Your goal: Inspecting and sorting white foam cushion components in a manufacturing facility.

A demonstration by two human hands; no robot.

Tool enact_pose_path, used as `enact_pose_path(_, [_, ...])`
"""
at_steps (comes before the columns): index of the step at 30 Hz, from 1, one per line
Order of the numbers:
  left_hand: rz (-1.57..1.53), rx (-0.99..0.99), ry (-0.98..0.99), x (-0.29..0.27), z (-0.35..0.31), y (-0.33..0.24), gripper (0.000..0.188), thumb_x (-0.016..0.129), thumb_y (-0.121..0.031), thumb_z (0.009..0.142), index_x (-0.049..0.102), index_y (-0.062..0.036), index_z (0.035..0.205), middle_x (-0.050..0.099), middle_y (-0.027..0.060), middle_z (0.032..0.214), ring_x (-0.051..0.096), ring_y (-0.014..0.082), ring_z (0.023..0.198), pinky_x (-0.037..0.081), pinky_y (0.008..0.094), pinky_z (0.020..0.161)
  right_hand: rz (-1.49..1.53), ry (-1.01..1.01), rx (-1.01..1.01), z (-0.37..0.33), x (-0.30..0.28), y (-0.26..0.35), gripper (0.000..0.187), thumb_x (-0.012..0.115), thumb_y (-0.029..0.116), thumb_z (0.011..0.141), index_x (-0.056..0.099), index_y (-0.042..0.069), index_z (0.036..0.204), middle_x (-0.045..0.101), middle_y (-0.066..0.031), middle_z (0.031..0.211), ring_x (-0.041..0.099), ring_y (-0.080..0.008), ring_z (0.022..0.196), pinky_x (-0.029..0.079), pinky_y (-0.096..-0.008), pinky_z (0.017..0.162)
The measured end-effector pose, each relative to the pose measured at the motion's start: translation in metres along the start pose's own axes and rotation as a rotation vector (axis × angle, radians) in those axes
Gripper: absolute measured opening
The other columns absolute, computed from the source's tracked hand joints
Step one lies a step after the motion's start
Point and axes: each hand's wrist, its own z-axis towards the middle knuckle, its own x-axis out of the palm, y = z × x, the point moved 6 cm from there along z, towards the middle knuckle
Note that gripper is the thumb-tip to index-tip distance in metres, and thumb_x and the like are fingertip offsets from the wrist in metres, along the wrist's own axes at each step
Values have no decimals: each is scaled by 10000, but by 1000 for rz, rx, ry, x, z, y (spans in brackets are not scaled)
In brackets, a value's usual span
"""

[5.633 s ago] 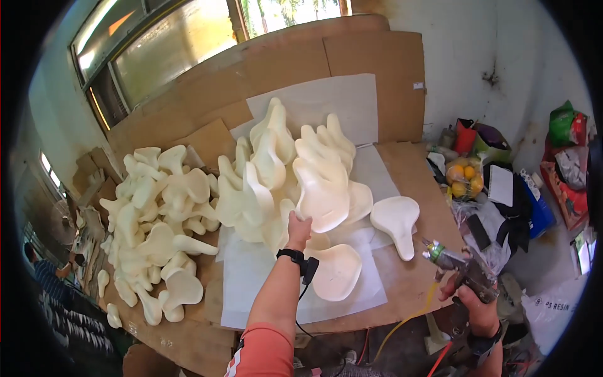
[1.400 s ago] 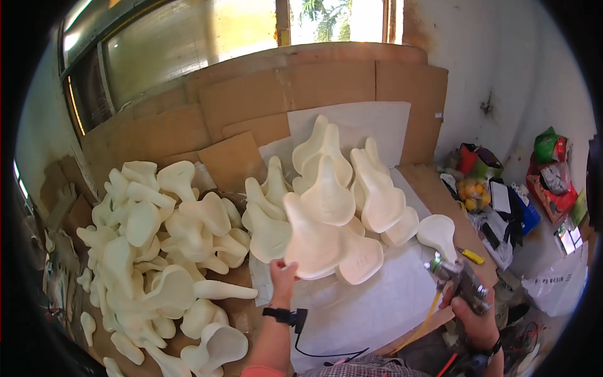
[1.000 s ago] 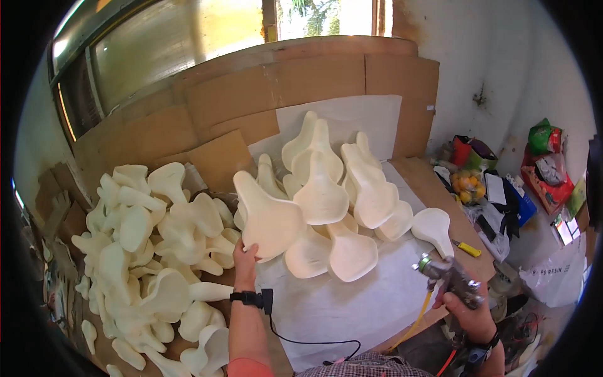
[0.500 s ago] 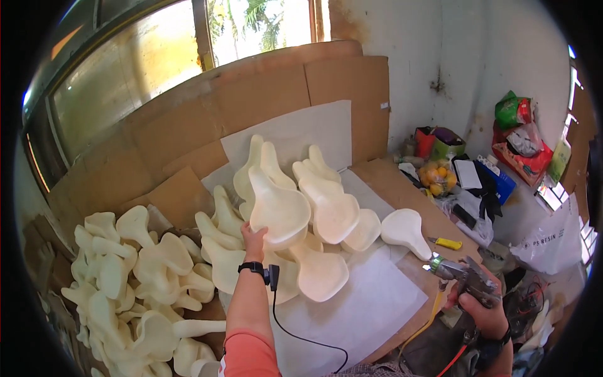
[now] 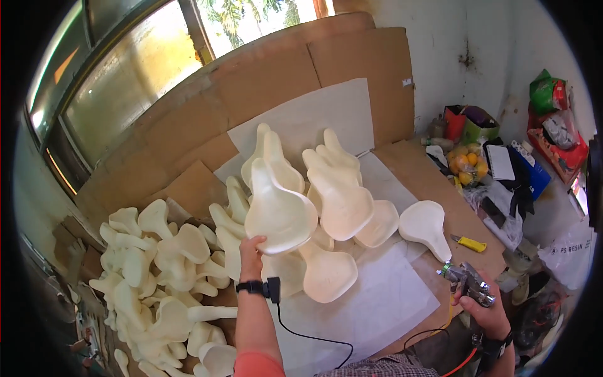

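My left hand [image 5: 252, 250] is closed on the lower left edge of a cream, saddle-shaped foam bicycle seat [image 5: 281, 217], thumb over the rim. This seat lies tilted on top of other seats, wide end toward me. My right hand [image 5: 487, 312] grips a metal spray gun [image 5: 466, 283], nozzle pointing left, with a hose below it. Close to the nozzle is the narrow tip of a single seat [image 5: 422, 225]. Beside the held seat, more seats [image 5: 342, 206] lean in overlapping rows, and another seat [image 5: 330, 276] lies in front on white paper [image 5: 377, 301].
A heap of similar seats [image 5: 157, 276] fills the left side. Cardboard [image 5: 264, 75] lines the back below the window. At right lie a yellow utility knife [image 5: 472, 244], a bag of orange fruit [image 5: 466, 164], a notebook [image 5: 500, 162] and plastic bags [image 5: 568, 248].
The whole view has shifted. The seat in my left hand has moved slightly left against its neighbours. The spray gun, blurred before, now shows sharply and has turned a little in my right hand.
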Motion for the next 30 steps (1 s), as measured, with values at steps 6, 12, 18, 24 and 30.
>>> enact_pose_path(6, [45, 57, 183, 105, -24, 39, 494, 598, -70, 689, 551, -6, 1177, 605, 64, 1126, 584, 200, 994, 453, 302, 884, 36, 58, 67, 19, -16, -17, 465, 652, 88, 798, 476, -24, 1212, 601, -52, 872, 599, -129, 797, 495, -264, 750])
enact_pose_path(12, [329, 192, 74, 184, 3, 87, 543, 728, -58, 564, 614, -18, 1093, 583, 70, 1103, 549, 212, 1020, 432, 339, 899, 35, 173, 73, -3, -26, -13, 560, 743, 267, 761, 480, -18, 1166, 619, -78, 855, 621, -166, 772, 508, -300, 719])
enact_pose_path(18, [97, 130, 207, 176, -40, 23, 476, 747, -34, 542, 648, -17, 1008, 662, 46, 874, 625, 179, 783, 493, 292, 775, -34, 411, 128, -9, -37, -35, 511, 687, 104, 809, 474, -12, 1259, 619, -52, 943, 592, -109, 801, 488, -257, 744])
enact_pose_path(24, [-76, 350, -137, -5, -130, -65, 386, 601, -55, 668, 592, 25, 1046, 632, 104, 927, 616, 245, 903, 486, 356, 852, -14, 520, 212, 16, -10, -39, 491, 666, 125, 829, 468, 23, 1266, 595, -27, 950, 571, -93, 811, 478, -247, 715])
enact_pose_path(30, [-296, 351, -281, -94, -236, -43, 535, 546, -86, 661, 505, 55, 1176, 570, 153, 1127, 534, 323, 1105, 409, 444, 1002, 181, 444, 70, 30, -7, -8, 490, 631, 116, 844, 432, -2, 1276, 591, -58, 904, 579, -119, 775, 487, -260, 683])
